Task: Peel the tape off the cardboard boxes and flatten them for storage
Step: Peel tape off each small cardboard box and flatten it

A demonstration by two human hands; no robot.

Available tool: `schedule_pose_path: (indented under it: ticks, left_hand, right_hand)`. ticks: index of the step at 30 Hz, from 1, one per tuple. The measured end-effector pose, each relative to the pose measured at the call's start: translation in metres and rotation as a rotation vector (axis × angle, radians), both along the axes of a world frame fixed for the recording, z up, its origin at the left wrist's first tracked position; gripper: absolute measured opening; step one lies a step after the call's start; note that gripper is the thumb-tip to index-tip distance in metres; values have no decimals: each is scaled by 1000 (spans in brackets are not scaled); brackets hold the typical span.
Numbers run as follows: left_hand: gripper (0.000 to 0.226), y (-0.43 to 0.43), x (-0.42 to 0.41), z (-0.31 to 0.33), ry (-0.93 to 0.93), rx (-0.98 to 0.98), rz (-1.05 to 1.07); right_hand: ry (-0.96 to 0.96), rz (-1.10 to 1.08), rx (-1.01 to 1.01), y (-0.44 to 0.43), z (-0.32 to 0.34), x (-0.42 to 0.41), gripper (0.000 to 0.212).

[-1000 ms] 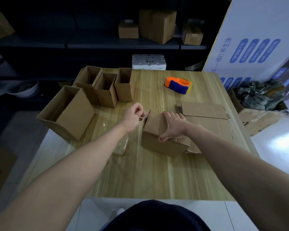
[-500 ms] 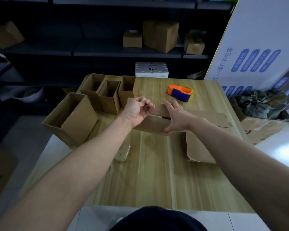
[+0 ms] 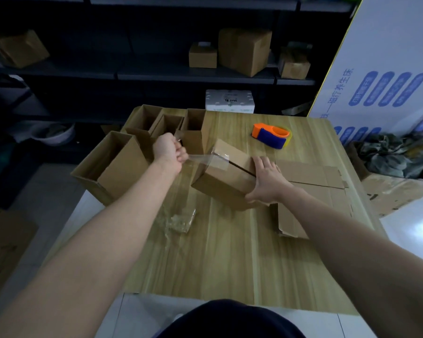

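On the near stretch of the wooden table, a crumpled wad of clear tape lies a little left of centre. To its right, flattened cardboard lies spread along the table's right side.

Just past the wad, near the middle of the table, sits the closed cardboard box, turned askew. My right hand holds its right end, with my fingers laid over the top and my thumb hooked down the near face.

My left hand is balled tight around the end of a clear tape strip. The strip runs taut from my knuckles to the box's left end, where it is stuck over the corner.

Left of that hand, a large open box stands at the table's left edge. Behind it, three smaller open boxes stand in a row.

Farther off on the right lies an orange and blue tape dispenser. A white carton sits past the far edge of the table. Behind it are dark shelves holding more cardboard boxes.
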State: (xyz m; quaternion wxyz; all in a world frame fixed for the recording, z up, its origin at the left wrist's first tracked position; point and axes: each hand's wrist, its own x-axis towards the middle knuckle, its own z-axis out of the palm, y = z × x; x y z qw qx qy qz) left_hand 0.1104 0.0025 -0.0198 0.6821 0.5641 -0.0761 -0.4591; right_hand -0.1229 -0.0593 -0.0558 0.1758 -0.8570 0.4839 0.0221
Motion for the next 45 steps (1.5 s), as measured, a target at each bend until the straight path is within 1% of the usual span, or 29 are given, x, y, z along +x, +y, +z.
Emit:
schedule_pose_path:
  ticks: [2,4,5,6,7,10,12,14,15,17,20,22,24,25,26,28,29,31,33,34,36,37,39,41,42,44,45]
  left_hand:
    - [16,1,11,-2,-32,81,138]
    - [17,3,21,-4,-114,158,198]
    - [17,5,24,-6,-210,197,157]
    - [16,7,22,-8,-344,234,58]
    - [22,10,19,-12,-500,275,-77]
    - [58,14,-1,-21,-992,432,-489]
    - [73,13,-16,-28,-1233,520,-624]
    - [79,12,-26,-34,-1367,536,-631]
    - [74,11,-27,-37,-1404,521,-627]
    - [54,10,-26,-40,-1425,487,-634]
    - [30,13,-28,-37,-1410,425,-594]
    - [29,12,-38,-34,-1381,323,-613]
    - [28,10,-42,-31,-1360,231,-648]
    - [26,9,-41,-27,-1314,191,-633]
    - [24,8,-37,-25,-1215,151,-595]
    - [22,7,-31,-17,-905,73,-489]
    - [21,7,-31,-14,-778,52,-437]
    - [15,5,-28,-10,-614,59,-299]
    - [12,5,-14,-9,-478,102,-143]
    - [11,5,-3,-12,-470,129,-101]
    - [10,6,14,-20,-519,210,-91]
    - [10,6,17,-23,-512,245,-83]
    - [9,3,22,-30,-416,293,-20]
    - [6,2,27,-31,-268,338,72]
    - [6,3,34,-32,-203,343,123]
    - [6,11,51,-37,-100,349,251]
    - [3,18,57,-42,-108,361,292]
  right_hand:
    - [11,22,-8,-1,0,3,121]
    - [25,36,-10,0,-1,7,120]
    - [40,28,-4,0,-3,7,120]
    - [57,12,1,0,-4,7,121]
    - [69,-6,3,1,-6,7,121]
    - [71,-16,-26,3,-7,12,121]
    - [65,3,-48,5,-7,18,119]
    - [61,22,-46,9,-8,24,118]
    - [64,24,-40,10,-9,26,118]
    - [88,16,-26,13,-13,25,119]
    - [122,24,-26,16,-15,32,125]
    - [107,48,-66,19,-11,47,130]
    - [57,42,-108,18,-4,59,131]
    - [35,31,-124,16,1,62,130]
    - [13,15,-126,13,5,62,130]
    - [-61,-6,-112,4,12,59,129]
    - [-94,-4,-109,1,14,58,128]
    - [-142,-4,-100,-4,18,55,127]
    - [-239,-47,-42,-9,18,47,128]
    - [-285,-55,-13,-11,17,42,130]
    - [-334,-41,19,-14,19,34,130]
    - [-348,-39,30,-14,20,32,130]
    - [-363,-6,43,-14,23,34,127]
    - [-377,2,68,-14,22,33,126]
    - [-403,-33,80,-18,20,28,126]
    - [-498,-202,95,-26,19,14,125]
    - [-528,-280,77,-31,20,7,125]
